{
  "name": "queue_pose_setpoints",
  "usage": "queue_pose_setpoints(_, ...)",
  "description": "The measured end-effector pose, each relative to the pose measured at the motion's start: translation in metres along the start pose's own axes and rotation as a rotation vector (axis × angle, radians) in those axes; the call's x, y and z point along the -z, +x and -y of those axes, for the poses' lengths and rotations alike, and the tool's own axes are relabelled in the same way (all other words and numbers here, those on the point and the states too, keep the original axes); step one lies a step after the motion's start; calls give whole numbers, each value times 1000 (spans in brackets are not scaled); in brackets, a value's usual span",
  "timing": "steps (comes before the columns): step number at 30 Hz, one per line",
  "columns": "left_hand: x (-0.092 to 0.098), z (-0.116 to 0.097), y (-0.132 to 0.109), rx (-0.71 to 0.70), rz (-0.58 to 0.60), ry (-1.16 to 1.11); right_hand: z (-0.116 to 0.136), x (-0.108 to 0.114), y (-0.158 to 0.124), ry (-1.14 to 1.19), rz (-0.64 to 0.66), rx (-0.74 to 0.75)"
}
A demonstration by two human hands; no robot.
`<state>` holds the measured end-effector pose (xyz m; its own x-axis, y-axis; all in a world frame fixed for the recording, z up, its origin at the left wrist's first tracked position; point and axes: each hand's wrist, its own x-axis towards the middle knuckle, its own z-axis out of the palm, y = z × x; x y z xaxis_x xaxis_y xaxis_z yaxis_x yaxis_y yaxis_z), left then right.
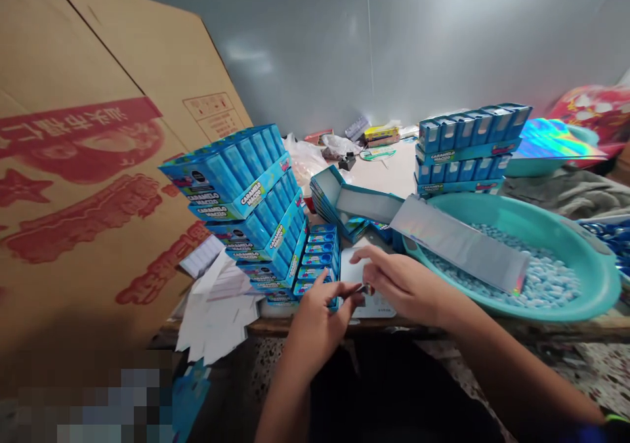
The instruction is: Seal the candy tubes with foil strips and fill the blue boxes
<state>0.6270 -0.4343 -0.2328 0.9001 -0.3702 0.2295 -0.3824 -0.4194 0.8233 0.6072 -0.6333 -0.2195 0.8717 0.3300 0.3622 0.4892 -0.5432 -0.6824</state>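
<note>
Pinching small, dark, blurred piece (363,290) in left hand (322,308), over white slab (350,272) near table edge (285,326). Curling right hand (398,279) beside it; cannot tell if gripping. Hemmed by blue boxes (317,259) left, teal basin (605,292) right; opening onto pale tabletop (399,167) beyond.

Glossy card boxes (319,259), smooth plastic basin (598,285), matt cardboard carton (98,62)

Backed by a grey wall (315,49) with a thin vertical seam (369,36), brightly lit at upper right; furnished with a brown-edged table (403,167), above a speckled floor (603,371).
</note>
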Motion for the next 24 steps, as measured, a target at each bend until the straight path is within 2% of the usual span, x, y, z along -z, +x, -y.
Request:
queue_pose_setpoints(3,-6,8,5,137,-77,-136,-11,-6,1,-50,-170,-121)
queue_pose_setpoints(5,-9,12,8,180,-133,-261,-19,-16,0,15,-238,-137)
queue_pose_setpoints(9,-14,15,12,187,-202,-413,-26,-39,-3,240,-208,-63)
queue_pose_setpoints(14,-19,12,11,183,-256,-356,-25,-56,-5,359,-329,47)
queue_pose_setpoints(20,-31,11,13,192,-346,-463,-23,-71,-6,438,-382,1)
queue_pose_setpoints(24,-34,13,11,193,-265,-658,-21,-80,-9,546,-374,-68)
